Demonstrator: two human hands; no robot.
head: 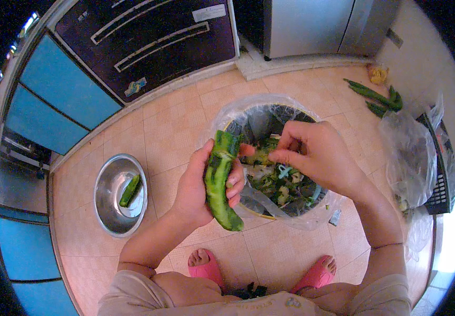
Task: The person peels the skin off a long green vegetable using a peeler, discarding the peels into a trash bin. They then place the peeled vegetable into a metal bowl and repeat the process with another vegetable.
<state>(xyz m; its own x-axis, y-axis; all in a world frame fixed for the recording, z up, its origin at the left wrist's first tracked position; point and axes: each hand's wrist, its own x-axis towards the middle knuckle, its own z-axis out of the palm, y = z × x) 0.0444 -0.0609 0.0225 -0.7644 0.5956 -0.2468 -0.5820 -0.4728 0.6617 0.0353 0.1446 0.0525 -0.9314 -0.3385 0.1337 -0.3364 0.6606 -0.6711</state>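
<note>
My left hand point(195, 193) grips a curved green cucumber point(217, 185), its skin streaked pale and dark as if partly peeled. A rough notch rings it near the upper end. To its right, my right hand point(318, 154) hangs over a trash bin point(257, 124) with thumb and fingertips pinched together. Whether a scrap of peel sits between those fingertips is too blurred to tell. Clear plastic lines the bin, and green and pale vegetable scraps point(282, 193) lie inside it. On the left, a steel bowl point(103, 197) holds a shorter green cucumber piece point(130, 191).
Several long green vegetables point(373, 94) lie on the tiled floor by the wall, beside a yellowish bundle point(378, 74). A black plastic crate point(440, 193) with clear bags point(409, 158) stands at right. Blue cabinets point(65, 83) line the left. Pink slippers point(207, 268) are below the bin.
</note>
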